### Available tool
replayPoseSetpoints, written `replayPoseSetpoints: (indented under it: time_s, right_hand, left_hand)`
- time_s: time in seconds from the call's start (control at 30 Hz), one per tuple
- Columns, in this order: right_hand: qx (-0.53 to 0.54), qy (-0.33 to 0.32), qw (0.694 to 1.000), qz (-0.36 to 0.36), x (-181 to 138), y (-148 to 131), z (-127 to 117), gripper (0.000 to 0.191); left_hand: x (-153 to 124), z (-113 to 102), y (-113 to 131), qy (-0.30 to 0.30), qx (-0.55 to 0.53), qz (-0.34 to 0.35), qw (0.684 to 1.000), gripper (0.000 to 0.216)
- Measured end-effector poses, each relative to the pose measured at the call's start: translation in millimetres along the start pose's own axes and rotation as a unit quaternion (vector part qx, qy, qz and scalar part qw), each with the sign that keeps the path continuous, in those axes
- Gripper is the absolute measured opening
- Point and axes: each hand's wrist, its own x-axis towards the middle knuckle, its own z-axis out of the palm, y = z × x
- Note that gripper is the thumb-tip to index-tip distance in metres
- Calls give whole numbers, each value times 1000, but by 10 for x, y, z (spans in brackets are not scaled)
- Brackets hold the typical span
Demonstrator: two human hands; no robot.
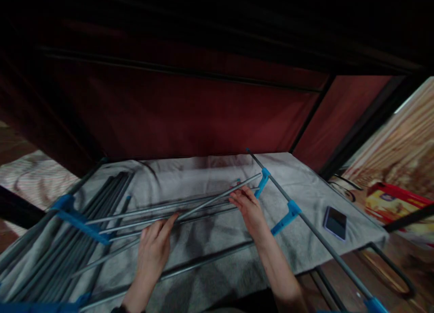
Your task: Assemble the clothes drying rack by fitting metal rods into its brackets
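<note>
A thin grey metal tube (206,202) slants across the middle of the view, its far end near a blue plastic connector (266,173). My left hand (156,240) is closed around the tube's nearer part, thumb and index finger pressed on it. Further along, my right hand (247,207) has its curled fingers at the same tube. Several other thin tubes run beneath it from a blue bracket (84,226) at the left. A second blue bracket (288,213) sits on a long grey pole (313,229) to the right of my right hand.
Many dark grey tubes (91,213) lie bundled at the left on a grey cloth (210,168). A phone (335,222) rests at the right. Beyond the edge stands a red and yellow box (389,204). A dark red panel (203,114) closes off the back.
</note>
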Motion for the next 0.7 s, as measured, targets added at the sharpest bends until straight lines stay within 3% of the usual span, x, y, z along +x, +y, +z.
replayPoseSetpoints:
  time_s: [0.7]
  right_hand:
    - [15,96,995,19,83,170,-656,23]
  left_hand:
    - [-232,18,-181,-110,50,-32,992,47]
